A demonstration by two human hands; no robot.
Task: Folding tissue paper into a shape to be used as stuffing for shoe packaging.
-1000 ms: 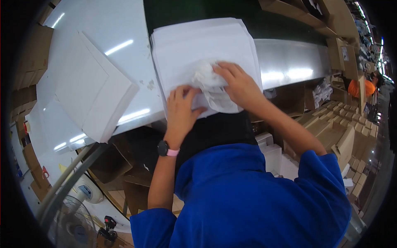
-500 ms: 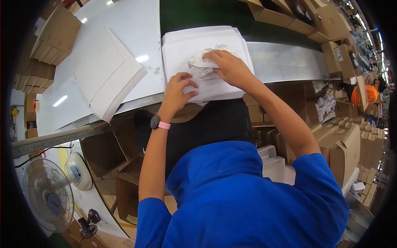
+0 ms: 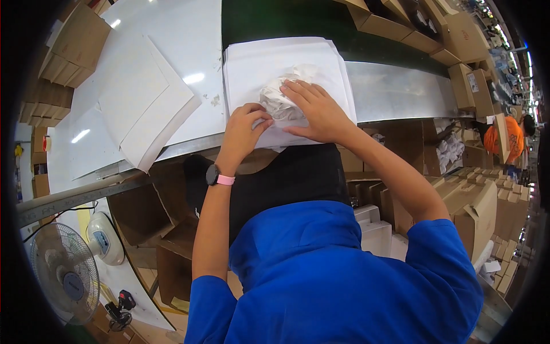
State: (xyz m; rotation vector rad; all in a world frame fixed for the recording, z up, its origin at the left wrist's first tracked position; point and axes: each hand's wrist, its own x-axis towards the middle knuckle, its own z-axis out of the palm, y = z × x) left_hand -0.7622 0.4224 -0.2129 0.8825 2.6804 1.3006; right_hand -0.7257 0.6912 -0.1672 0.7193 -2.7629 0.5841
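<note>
A ball of crumpled white paper (image 3: 277, 105) sits on a stack of white paper sheets (image 3: 246, 63) in front of me. My right hand (image 3: 322, 114) lies over the ball's right side, fingers stretched out and thumb apart, pressing on it rather than gripping. Beside the ball's lower left edge, my left hand (image 3: 245, 129) has its fingers curled and thumb and forefinger drawn together. Whatever is between those fingertips is too small to make out. A watch with a pink strap (image 3: 225, 179) is on my left wrist.
Another stack of white sheets (image 3: 150, 106) lies on the white tabletop (image 3: 177, 34) at left. Cardboard boxes (image 3: 74, 46) stand far left, with more open cartons (image 3: 395, 31) at the back right. A fan (image 3: 66, 272) is at lower left. Someone in orange (image 3: 504, 140) is far right.
My right hand has flattened and spread over the crumpled paper, where it was gripping it before. My left hand's thumb and fingers have closed together, a little nearer the ball.
</note>
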